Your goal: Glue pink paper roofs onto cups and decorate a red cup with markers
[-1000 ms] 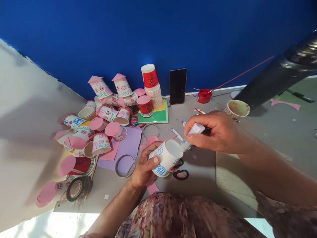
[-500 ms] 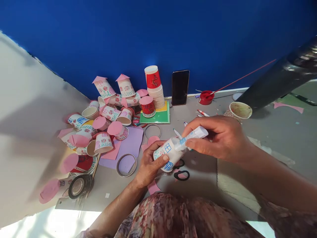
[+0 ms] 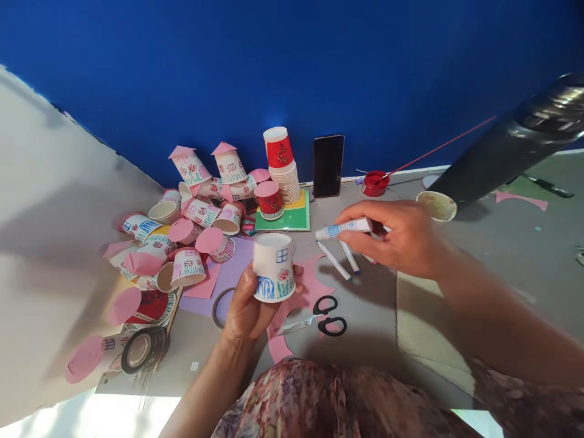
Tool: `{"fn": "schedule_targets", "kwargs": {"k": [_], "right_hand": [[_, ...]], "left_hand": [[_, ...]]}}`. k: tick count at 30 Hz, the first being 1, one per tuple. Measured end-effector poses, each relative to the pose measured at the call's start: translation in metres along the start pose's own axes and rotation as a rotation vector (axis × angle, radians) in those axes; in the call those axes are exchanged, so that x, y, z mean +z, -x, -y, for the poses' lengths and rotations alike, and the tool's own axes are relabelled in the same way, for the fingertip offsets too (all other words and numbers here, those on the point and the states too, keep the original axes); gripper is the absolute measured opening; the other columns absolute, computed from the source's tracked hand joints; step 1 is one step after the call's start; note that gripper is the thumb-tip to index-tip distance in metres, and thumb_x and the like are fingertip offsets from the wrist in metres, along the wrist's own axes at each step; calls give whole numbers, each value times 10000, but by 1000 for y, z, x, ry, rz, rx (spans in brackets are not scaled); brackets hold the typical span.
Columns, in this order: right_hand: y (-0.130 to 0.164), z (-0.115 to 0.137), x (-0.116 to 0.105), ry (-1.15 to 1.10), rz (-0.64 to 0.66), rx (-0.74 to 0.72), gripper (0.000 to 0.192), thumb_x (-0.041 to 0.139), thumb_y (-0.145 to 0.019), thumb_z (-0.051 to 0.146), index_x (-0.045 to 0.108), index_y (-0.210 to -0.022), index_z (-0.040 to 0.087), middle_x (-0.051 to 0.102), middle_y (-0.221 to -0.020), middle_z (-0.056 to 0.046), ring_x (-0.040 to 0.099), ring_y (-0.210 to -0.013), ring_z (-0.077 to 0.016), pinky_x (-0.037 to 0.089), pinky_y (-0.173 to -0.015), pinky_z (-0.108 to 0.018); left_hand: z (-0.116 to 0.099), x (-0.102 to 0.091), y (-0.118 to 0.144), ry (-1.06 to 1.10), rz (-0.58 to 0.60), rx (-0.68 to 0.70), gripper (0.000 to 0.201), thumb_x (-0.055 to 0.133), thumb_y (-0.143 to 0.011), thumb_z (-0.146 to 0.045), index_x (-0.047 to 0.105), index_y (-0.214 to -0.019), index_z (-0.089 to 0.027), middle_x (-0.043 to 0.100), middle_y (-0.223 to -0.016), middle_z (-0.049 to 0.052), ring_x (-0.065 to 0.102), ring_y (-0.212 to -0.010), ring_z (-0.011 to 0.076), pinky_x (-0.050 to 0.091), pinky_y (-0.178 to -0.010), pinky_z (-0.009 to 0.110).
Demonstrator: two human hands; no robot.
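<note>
Your left hand point(image 3: 249, 310) grips the decorated cup point(image 3: 274, 267) upside down, above the pink paper point(image 3: 310, 289) near the scissors point(image 3: 319, 316). Your right hand point(image 3: 401, 237) is closed around the glue tube point(image 3: 343, 229), tip clear of the cup.

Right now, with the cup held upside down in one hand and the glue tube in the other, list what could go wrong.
1. The left hand holds the decorated cup only by its lower rim; a firmer squeeze could dent the paper.
2. The glue tube in the right hand hangs over the markers and might drip on them.
3. The open scissors lie just beside the left hand, so a careless set-down could catch the blades.
</note>
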State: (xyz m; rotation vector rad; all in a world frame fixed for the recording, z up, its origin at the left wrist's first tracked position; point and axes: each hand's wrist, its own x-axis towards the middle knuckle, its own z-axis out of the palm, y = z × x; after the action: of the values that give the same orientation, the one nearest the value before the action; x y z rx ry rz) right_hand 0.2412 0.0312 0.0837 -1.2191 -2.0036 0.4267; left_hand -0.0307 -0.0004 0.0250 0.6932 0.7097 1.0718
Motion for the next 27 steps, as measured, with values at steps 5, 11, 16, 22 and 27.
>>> {"fn": "schedule_targets", "kwargs": {"k": [5,11,16,22,27], "right_hand": [[-12,-29,33,0,244,157,233,658,-949,337,809,-1083,220,766,-774,-2,640,-653,-158,399,-614,-275],[-11,-61,67,96,272,201,248,627,-975,318,812,-1123,245,812,-973,-56,717,-850,-217,471,-712,-297],[-5,-76,81,187,273,99,186,702,-938,264,815,-1081,225,804,-1054,-88,707,-953,-271,513,-807,-363],[3,-54,112,238,211,-371,193,637,-993,149,775,-1118,201,731,-1125,-134,602,-1056,-281,511,-850,-386],[4,-44,137,319,280,-462,206,584,-1002,75,759,-1042,176,719,-1063,-124,550,-994,-260,443,-769,-351]], "left_hand": [[-15,-17,16,-37,-125,79,854,898,-691,-646,631,-1421,-292,796,-1194,124,754,-1145,411,644,-946,568],[-10,-38,37,-127,-235,95,659,966,-636,-526,748,-1198,-258,799,-1051,78,768,-997,289,637,-873,397],[-2,-57,51,-371,-340,176,610,980,-614,-511,781,-1110,-217,760,-945,45,679,-857,200,561,-779,295],[8,-63,55,-574,-271,150,545,932,-692,-438,745,-1141,-192,729,-985,52,649,-924,226,532,-833,318],[12,-48,52,-794,-274,120,533,869,-685,-254,701,-1188,-197,725,-1140,78,678,-1047,270,556,-918,368]]}}
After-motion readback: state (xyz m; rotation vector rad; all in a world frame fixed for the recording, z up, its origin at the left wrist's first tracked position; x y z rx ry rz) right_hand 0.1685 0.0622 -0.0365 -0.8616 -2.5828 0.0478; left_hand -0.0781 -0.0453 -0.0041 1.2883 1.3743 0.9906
